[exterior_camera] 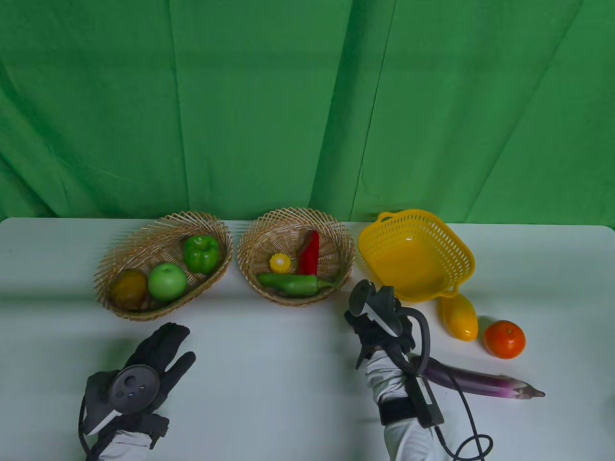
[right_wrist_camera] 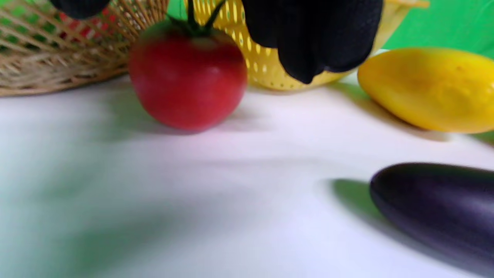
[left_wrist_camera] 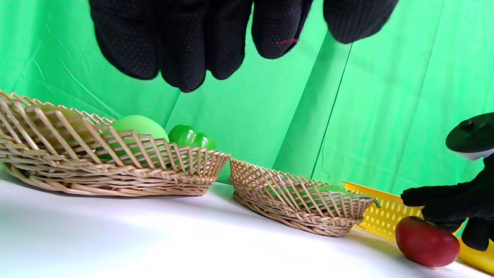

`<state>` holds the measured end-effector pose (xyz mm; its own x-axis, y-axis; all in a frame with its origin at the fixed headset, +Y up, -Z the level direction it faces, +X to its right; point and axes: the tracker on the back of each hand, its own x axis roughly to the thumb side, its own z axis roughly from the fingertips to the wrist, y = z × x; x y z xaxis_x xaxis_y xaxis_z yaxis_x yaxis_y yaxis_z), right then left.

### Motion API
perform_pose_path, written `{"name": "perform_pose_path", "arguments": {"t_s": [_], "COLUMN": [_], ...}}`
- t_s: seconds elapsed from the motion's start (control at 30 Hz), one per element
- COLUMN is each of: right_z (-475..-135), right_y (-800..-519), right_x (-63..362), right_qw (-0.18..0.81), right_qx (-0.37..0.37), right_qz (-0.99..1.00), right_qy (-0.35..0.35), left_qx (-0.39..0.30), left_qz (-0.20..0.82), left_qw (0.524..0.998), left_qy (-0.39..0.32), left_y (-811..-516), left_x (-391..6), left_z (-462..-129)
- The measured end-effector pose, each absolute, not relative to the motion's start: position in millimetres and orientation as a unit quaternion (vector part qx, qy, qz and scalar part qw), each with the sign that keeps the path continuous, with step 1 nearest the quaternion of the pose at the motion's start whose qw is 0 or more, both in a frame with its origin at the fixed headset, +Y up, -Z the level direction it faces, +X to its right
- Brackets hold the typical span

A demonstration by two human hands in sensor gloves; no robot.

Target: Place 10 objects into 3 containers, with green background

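right hand (left_wrist_camera: 455,204) fingers (right_wrist_camera: 312,42) spread over tomato (right_wrist_camera: 188,77)

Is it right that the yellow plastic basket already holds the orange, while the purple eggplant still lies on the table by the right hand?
Not quite. The table view shows the yellow plastic basket holding nothing; the orange sits on the white table in front of it. The purple eggplant does lie on the table by the right hand.

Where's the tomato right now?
The tomato sits on the table under the right hand, between the middle wicker basket and the yellow basket.
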<state>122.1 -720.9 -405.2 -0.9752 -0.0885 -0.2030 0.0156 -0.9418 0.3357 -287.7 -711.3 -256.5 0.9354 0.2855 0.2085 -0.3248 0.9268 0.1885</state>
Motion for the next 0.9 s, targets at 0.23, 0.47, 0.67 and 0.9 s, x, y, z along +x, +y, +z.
{"name": "perform_pose_path", "arguments": {"t_s": [0.23, 0.47, 0.67, 0.9], "right_z": [-412, -412, -414, -413], "right_y": [-737, -739, -741, -731], "right_x": [119, 116, 117, 117], "right_qw": [0.053, 0.056, 0.053, 0.05], "right_qx": [0.119, 0.114, 0.114, 0.111], "right_qz": [-0.975, -0.977, -0.979, -0.978], "right_qy": [-0.18, -0.17, -0.163, -0.168], "left_qx": [0.11, 0.105, 0.102, 0.102], "left_qz": [0.158, 0.156, 0.156, 0.156], "left_qw": [0.978, 0.978, 0.979, 0.979], "left_qy": [-0.086, -0.086, -0.084, -0.084], "left_y": [-711, -712, -712, -712], "left_x": [-289, -288, -288, -288], "left_z": [-256, -257, -257, -257]}}
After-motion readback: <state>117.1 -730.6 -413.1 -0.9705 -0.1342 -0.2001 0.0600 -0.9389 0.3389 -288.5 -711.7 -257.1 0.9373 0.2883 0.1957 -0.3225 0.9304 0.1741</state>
